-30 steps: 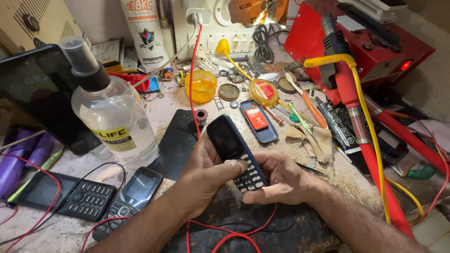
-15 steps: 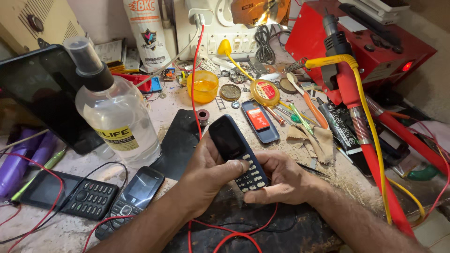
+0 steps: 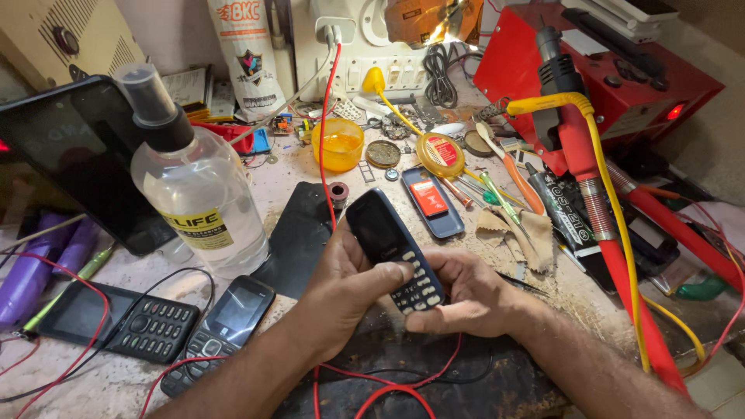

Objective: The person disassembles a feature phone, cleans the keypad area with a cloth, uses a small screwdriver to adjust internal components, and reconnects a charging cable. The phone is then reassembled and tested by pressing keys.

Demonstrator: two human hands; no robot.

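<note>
Phone: you've got a small dark keypad phone (image 3: 394, 250) up off the bench, tilted with the screen end pointing away from you, right in the middle over the dark mat (image 3: 434, 372).
Left hand: your left hand (image 3: 345, 283) is wrapped round the phone's left edge, thumb lying across the top rows of keys.
Right hand: your right hand (image 3: 469, 291) is cupped round the bottom end, fingers curled under it, thumb by the lower keys. Both hands are closed on that same phone and touching each other.
Red wire: a red wire (image 3: 326, 132) drops from the wall socket area, passes behind the phone and loops over the mat under your wrists.
Left of you: clear spray bottle (image 3: 198, 194) with a black nozzle, and two more keypad phones (image 3: 225, 314) lying flat just in front of it.
Behind the phone: a phone back with a red battery (image 3: 431, 200), an orange cup (image 3: 339, 143) and a rag (image 3: 516, 233) near the tools.
Right side: red and yellow hose (image 3: 613, 256) running down the bench edge.
</note>
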